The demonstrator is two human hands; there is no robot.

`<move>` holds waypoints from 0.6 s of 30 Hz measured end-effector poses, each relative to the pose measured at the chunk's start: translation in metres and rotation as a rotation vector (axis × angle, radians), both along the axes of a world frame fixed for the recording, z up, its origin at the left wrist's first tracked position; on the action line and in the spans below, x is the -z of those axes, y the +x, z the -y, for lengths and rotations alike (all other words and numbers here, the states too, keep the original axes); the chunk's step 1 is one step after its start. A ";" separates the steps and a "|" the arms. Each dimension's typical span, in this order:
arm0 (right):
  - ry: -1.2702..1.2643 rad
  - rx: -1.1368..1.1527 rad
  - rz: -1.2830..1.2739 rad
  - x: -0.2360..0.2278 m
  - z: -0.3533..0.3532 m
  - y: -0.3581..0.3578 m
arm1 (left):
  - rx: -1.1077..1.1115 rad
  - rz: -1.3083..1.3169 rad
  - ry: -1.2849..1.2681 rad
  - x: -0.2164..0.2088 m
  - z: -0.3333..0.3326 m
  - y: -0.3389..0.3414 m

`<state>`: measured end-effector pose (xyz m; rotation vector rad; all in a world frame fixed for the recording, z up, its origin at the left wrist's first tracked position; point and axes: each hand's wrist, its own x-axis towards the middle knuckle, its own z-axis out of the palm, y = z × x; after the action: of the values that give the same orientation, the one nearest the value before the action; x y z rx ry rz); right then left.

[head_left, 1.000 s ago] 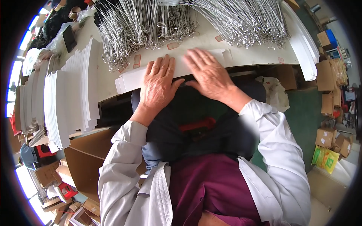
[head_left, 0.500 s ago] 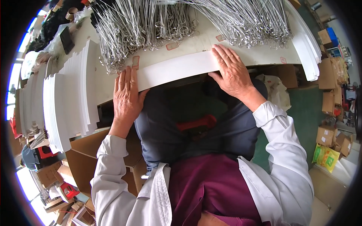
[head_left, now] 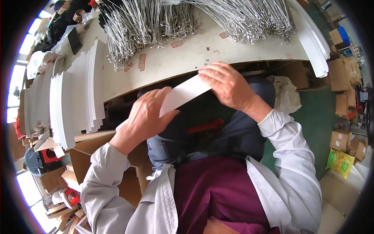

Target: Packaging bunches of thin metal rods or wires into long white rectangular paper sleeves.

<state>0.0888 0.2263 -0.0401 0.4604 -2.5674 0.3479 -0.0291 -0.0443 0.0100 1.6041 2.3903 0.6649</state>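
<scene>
Both hands, left hand (head_left: 146, 113) and right hand (head_left: 228, 86), grip a white card strip (head_left: 183, 93) just below the table edge (head_left: 156, 84), looks mid-fold; next it needs a firm crease.

Green floor (head_left: 311, 128), cardboard boxes (head_left: 343, 78), bright windows (head_left: 13, 78) left.

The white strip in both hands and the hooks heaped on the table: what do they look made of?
White strip: likely thin matte card or paperboard; flat, held between left hand and right hand, like the stacked white strips. Hooks: seemingly bare metal wire; thin, silvery, glinting, bent into loops. Table: pale, smooth top, material unclear.
</scene>
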 end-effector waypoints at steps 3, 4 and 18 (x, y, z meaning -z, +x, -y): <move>-0.062 -0.072 0.019 -0.003 0.024 -0.001 | -0.014 0.147 -0.048 0.011 -0.022 0.006; -0.098 -0.052 0.017 -0.006 0.028 0.000 | -0.028 0.162 -0.015 0.020 -0.024 0.008; -0.570 0.209 -0.049 0.028 0.063 0.044 | -0.293 0.279 -0.023 0.051 -0.013 0.058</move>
<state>0.1331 0.1636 -0.0682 -0.0092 -2.2974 0.9365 0.0286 -0.0317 -0.0412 1.0762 2.4269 0.8464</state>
